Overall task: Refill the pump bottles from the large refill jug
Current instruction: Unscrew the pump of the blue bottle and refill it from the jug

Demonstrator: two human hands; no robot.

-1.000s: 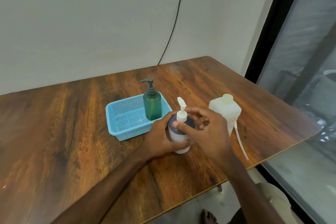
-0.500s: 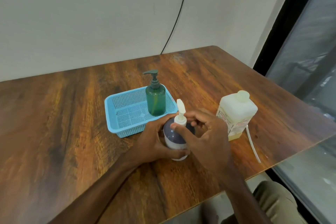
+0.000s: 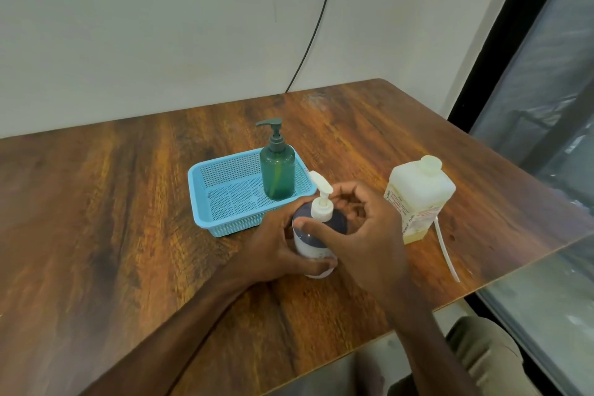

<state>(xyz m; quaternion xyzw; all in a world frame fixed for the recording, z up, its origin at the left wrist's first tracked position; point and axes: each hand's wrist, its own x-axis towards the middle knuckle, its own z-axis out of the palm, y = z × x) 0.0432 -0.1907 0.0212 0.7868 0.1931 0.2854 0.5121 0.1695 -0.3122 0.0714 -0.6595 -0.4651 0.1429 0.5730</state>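
The white-and-navy pump bottle (image 3: 313, 246) stands at the frame's centre, just in front of the blue basket (image 3: 205, 202); the left hand (image 3: 273, 244) wraps its body, fingers curled round the base; the right hand (image 3: 366, 235) arches over its white pump (image 3: 321, 207), thumb on the dark shoulder, fingers curled behind the collar; a green pump bottle (image 3: 278, 173) stands in the basket; the refill jug (image 3: 418, 199) sits right of centre, a white tube (image 3: 445, 251) beside it; all on a wooden table (image 3: 128, 219); a black cable (image 3: 316, 26) runs down the pale wall; dark glass at right.

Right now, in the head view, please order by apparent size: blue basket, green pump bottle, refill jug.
1. blue basket
2. refill jug
3. green pump bottle, nearly as tall as the jug but narrower
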